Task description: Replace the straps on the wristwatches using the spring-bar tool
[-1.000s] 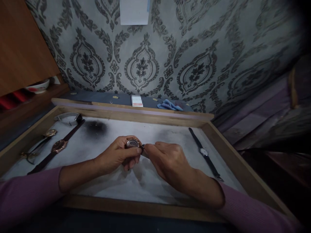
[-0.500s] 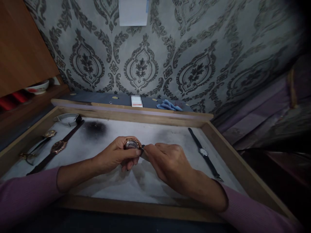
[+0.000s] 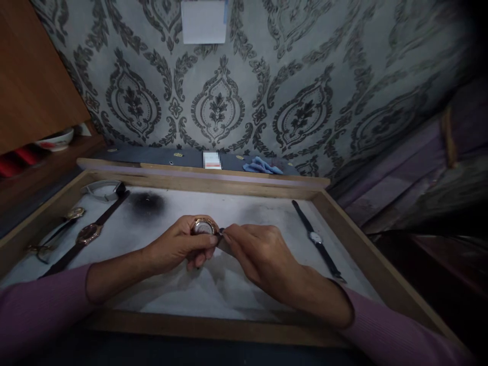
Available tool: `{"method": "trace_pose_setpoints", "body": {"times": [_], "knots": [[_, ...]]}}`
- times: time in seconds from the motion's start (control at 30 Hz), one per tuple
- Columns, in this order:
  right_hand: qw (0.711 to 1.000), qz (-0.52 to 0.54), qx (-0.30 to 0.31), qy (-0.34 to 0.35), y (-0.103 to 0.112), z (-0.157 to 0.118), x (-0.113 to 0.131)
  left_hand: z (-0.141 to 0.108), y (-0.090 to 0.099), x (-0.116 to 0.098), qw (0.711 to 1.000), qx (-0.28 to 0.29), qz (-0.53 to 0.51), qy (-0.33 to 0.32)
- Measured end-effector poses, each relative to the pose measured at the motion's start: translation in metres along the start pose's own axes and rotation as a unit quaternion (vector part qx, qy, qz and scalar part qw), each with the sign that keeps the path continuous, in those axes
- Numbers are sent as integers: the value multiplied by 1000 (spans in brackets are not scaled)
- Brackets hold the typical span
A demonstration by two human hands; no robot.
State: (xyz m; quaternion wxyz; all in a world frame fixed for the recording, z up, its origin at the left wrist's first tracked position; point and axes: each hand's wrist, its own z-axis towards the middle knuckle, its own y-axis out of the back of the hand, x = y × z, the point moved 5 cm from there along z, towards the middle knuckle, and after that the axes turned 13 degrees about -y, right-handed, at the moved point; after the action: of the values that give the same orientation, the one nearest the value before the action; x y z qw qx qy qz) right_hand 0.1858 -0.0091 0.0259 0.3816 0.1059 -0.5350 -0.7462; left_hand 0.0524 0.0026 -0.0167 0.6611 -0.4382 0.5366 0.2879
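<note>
My left hand (image 3: 179,241) holds a gold-rimmed watch (image 3: 203,227) over the tray, its round silvery face or back turned up. The thumb presses along the lower edge of the case and the fingers curl beneath. Close beside it on the right, my right hand (image 3: 263,251) is closed in a pinch at the watch's edge. A small dark piece (image 3: 220,235) shows between the fingertips and the case; whether it is strap or tool I cannot tell. What the right fingers grip is mostly hidden.
Around my hands runs a shallow wooden tray (image 3: 385,267) lined in white. A brown-strapped watch (image 3: 88,234), a small gold watch (image 3: 75,213) and a grey band (image 3: 102,190) lie left; a black-strapped watch (image 3: 315,237) lies right. Behind is a blue cloth (image 3: 263,165).
The whole view has shifted slightly, so the tray and hands appear a little further left. Both hands keep their grip at the watch, with hardly any movement between them.
</note>
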Motion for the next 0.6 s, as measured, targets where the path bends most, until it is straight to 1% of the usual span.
{"method": "trace_pose_setpoints", "body": {"times": [0.37, 0.6], "knots": [[998, 28, 37, -35, -4, 3, -5, 1, 2, 3, 1000, 5, -8, -1], [997, 46, 39, -45, -3, 4, -5, 0, 2, 1, 1000, 5, -13, 5]]}}
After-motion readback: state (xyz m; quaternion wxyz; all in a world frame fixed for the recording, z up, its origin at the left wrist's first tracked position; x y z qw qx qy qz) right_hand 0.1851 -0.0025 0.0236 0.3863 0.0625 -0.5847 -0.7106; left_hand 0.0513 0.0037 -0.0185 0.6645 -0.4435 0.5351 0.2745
